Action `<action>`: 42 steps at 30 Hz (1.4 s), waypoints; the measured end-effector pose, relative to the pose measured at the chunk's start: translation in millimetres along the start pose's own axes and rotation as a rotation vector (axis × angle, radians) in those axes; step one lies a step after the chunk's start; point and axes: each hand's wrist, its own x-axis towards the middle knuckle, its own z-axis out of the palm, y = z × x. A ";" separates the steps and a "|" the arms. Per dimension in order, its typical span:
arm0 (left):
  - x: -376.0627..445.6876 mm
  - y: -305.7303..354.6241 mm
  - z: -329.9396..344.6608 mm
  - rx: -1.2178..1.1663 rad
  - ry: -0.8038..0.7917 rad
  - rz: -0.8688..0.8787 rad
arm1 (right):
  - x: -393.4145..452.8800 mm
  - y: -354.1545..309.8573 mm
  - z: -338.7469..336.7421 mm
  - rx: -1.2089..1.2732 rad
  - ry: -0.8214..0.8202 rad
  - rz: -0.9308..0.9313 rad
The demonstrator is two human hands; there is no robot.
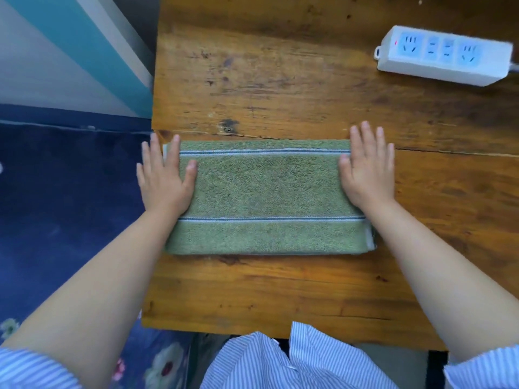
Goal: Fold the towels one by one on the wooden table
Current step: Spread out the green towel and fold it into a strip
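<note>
- Two hands flat on one green towel (266, 196): left hand (163, 183) presses the left end with fingers straight and slightly spread, right hand (368, 169) presses the right end the same way; neither grips anything
- towel lies folded into a long rectangle on the wooden table (280, 80), near the front-left part; its left end sits right at the table's left edge
- layered edges show at the lower right corner, so it looks already folded at least once
- handling guess: soft terry, light, limp, no stiffness; will sag if lifted by one point and the layers can slide apart
- take hold at the short ends or corners, pinching all layers together, then bring one end over to the other
- pale and dark stripes run lengthwise near both long edges; no brand or label readable on the towel
- white power strip (446, 56) at far right, well apart from the towel; red indicator lit, no legible writing on it
</note>
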 end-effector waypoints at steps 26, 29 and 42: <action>-97.9 71.2 41.7 0.030 0.001 0.543 | -104.6 -25.3 7.7 0.441 0.057 0.510; -83.0 71.5 40.6 0.083 0.009 0.512 | -93.2 -18.8 -0.7 0.594 0.013 0.637; -63.3 87.9 45.2 0.091 -0.023 0.397 | -95.9 -43.2 -52.6 0.711 0.218 0.155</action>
